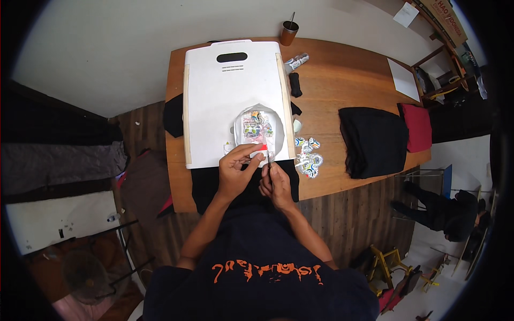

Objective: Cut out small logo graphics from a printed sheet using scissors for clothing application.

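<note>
My left hand (pixel 235 167) pinches a small red and white piece (pixel 259 150) between thumb and fingers. Close beside it, my right hand (pixel 277 184) is closed around a slim dark tool (pixel 269 158) pointing away from me; its exact kind is too small to make out. Both hands are over the near edge of a large white board (pixel 214 101) with an oval handle slot. Just beyond my fingers, a round, white-rimmed dish or opening (pixel 278 128) contains colourful printed pieces (pixel 258 123). Black cloth (pixel 206 184) hangs at the board's near edge.
The wooden table (pixel 321 69) holds colourful printed cut-outs (pixel 309 160), a small black roll (pixel 295 84), a brown cup (pixel 289 33), folded black cloth (pixel 369 142) and red cloth (pixel 416 127). A white sheet (pixel 402 79) is at the far right. Another person (pixel 450 214) is off to the right.
</note>
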The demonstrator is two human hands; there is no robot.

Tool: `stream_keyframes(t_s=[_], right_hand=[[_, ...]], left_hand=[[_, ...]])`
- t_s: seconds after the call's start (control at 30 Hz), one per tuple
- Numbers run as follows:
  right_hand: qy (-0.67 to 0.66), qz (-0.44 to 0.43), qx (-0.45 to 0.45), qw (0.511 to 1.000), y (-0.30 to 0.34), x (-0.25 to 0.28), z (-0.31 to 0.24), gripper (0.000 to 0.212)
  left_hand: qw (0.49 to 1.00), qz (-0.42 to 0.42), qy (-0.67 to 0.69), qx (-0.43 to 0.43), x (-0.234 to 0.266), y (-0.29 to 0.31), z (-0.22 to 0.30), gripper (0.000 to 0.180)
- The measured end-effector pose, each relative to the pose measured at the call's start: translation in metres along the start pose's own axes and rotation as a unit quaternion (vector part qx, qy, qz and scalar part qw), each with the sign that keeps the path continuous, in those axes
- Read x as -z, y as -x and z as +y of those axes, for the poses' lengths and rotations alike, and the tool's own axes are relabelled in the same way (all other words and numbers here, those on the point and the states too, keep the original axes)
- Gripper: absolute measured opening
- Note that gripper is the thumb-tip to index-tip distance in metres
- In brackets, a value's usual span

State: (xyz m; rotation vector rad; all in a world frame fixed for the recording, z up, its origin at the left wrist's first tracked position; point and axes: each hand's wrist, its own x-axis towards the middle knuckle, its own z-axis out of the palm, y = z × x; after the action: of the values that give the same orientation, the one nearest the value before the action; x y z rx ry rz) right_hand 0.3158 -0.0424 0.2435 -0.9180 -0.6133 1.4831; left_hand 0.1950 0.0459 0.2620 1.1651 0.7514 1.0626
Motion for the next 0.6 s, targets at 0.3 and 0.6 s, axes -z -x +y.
stream_keyframes(t_s=[0.3, 0.6], right_hand=[[-0.024, 0.022, -0.004, 0.999, 0.0003, -0.0007, 0.0007, 0.037], [-0.024, 0.01, -0.01, 1.0, 0.0025, -0.0001, 0.0033, 0.036]], left_hand=[[1.0, -0.004, 0.009, -0.019, -0.0009, -0.0025, 0.003, 0.027], [1.0, 0.009, 0.002, -0.029, -0.001, -0.0035, 0.0013, 0.027]])
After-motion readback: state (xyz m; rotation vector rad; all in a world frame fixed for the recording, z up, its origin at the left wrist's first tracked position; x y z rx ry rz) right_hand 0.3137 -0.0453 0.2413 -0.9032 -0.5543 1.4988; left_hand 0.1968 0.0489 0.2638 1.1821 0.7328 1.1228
